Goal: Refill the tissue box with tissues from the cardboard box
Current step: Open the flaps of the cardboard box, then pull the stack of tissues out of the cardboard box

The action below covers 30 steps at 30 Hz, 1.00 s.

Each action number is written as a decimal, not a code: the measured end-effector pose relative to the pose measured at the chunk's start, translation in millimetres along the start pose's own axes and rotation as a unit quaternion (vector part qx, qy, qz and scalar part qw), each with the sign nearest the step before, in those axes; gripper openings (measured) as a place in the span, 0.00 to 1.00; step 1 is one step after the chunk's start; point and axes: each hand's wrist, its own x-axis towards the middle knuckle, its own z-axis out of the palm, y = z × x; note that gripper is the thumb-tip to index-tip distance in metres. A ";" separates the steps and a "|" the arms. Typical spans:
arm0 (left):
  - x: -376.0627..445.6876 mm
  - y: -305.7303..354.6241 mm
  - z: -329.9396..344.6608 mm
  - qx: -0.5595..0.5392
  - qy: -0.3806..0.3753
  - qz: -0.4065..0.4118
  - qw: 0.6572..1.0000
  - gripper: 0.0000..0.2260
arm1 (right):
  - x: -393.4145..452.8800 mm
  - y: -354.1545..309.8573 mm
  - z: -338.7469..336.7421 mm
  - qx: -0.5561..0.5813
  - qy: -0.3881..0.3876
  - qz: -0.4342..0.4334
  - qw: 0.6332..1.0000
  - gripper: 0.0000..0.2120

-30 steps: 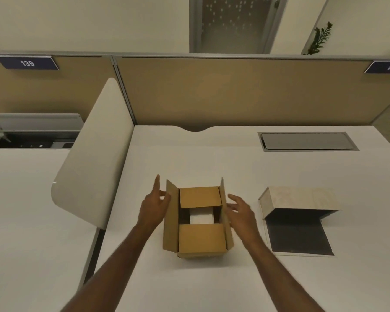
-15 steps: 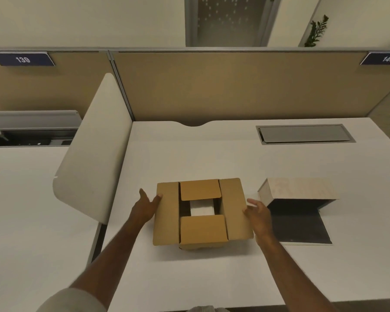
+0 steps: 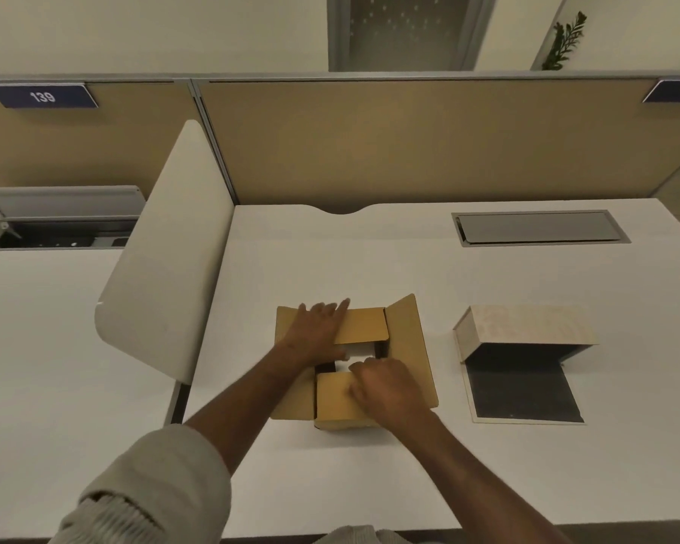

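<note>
- Fingers first: left hand [image 3: 318,332] lies flat and spread on the far-left part of the cardboard box [image 3: 354,365], pressing on the left flap and the edge of the far flap [image 3: 364,327], gripping nothing.
- Right hand [image 3: 387,388] is curled at the inner edge of the near flap [image 3: 336,398]; looks like it's hooking that edge, but I honestly can't tell if it's pinched shut on it.
- Right flap [image 3: 409,347] is folded out and tilted up a bit. Through the gap in the middle you can see something white, the tissues [image 3: 359,352] I'd guess, sitting inside the box.
- So I'd call this the opening step. The two inner flaps half-cover the opening, nothing is out yet.
- Next move probably needs the near flap folded back toward the body and the far one pushed away, then reaching in for the white stack.
- Tissue box [image 3: 523,327] sits to the right, near the cardboard one but apart, opened up with its dark inside panel lying flat on the surface [image 3: 370,265].
- Surface is a white office desk with a grey cable hatch [image 3: 538,227], a curved white side divider [image 3: 169,261], tan partition [image 3: 409,139] behind with a "139" tag [image 3: 42,97], and a plant [image 3: 565,41] up top right.
</note>
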 end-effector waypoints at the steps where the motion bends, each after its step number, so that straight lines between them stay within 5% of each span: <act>1: 2.6 -0.2 1.7 0.013 -0.010 0.002 1.000 0.46 | -0.7 -0.7 -1.9 0.010 0.003 -0.002 1.000 0.18; 6: 10.1 -12.1 -7.3 -0.060 0.005 0.003 0.998 0.39 | -16.4 2.1 -8.8 0.104 0.013 0.017 0.994 0.12; 12: 32.4 -42.1 -37.3 -0.226 0.041 -0.099 0.968 0.31 | -42.5 7.6 26.9 0.106 -0.020 0.002 0.994 0.24; 17: 50.5 -52.8 -36.3 -0.137 -0.012 -0.235 0.962 0.39 | -35.6 13.3 46.5 0.065 -0.023 0.039 0.997 0.32; 23: 51.3 -54.8 -15.0 -0.133 -0.033 -0.237 0.962 0.30 | -30.6 19.8 51.9 0.111 -0.041 0.030 0.993 0.34; 27: 31.4 -53.7 -26.6 -0.189 0.176 -0.153 0.954 0.22 | -33.7 25.2 48.1 0.156 -0.036 0.025 0.987 0.34; 30: -10.3 -25.4 -30.8 -0.394 0.334 -0.101 0.850 0.07 | -22.2 27.4 35.9 0.215 -0.006 0.000 0.977 0.27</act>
